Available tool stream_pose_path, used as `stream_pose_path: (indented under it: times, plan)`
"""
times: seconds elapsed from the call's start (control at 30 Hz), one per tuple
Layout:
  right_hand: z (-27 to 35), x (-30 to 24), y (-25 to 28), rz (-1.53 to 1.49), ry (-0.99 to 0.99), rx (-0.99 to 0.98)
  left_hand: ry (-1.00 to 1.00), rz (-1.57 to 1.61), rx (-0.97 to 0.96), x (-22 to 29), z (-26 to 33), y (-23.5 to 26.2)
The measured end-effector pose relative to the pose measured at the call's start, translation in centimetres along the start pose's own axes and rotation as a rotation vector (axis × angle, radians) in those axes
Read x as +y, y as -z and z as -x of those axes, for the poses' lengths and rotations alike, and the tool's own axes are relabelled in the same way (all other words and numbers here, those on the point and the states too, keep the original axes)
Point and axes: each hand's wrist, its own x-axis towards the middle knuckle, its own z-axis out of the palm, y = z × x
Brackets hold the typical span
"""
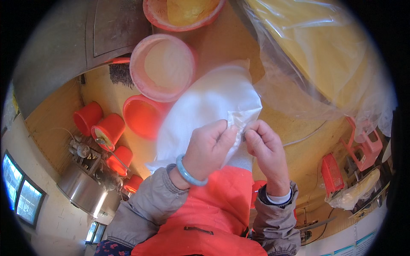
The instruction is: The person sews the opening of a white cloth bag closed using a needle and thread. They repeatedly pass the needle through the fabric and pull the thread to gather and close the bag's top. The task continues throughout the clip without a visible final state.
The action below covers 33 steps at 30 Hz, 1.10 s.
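Note:
A full white woven sack stands right in front of me, its near top edge bunched up. My left hand, with a pale blue bangle on its wrist, is closed on that folded edge, thumb on top. Close beside it, my right hand pinches at the sack's right corner with thumb and curled fingers. Whether a thread or tie lies between the right fingertips is too small to make out. Both hands are nearly touching. My red apron lies below them.
Left of the sack stand a pink-rimmed bucket of pale powder and a red bucket. Another tub holds yellow powder. Clear plastic sheeting covers something yellow at the right. A pink stool and red basket are farther right.

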Motion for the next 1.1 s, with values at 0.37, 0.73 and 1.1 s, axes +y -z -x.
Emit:
stream_pose_path:
  times: [0.37,0.73,1.1]
  plan:
    - [0.0,0.1,0.1,-0.089,-0.069,-0.012,0.005,0.167,0.015,-0.8,-0.4,-0.9]
    - [-0.5,-0.4,-0.1,0.007,-0.091,-0.023,0.028,0.143,0.011,-0.6,0.1,-0.5]
    - [-1.0,-0.8,0.1,0.115,-0.031,-0.094,-0.001,0.112,0.008,-0.9,0.1,-0.5]
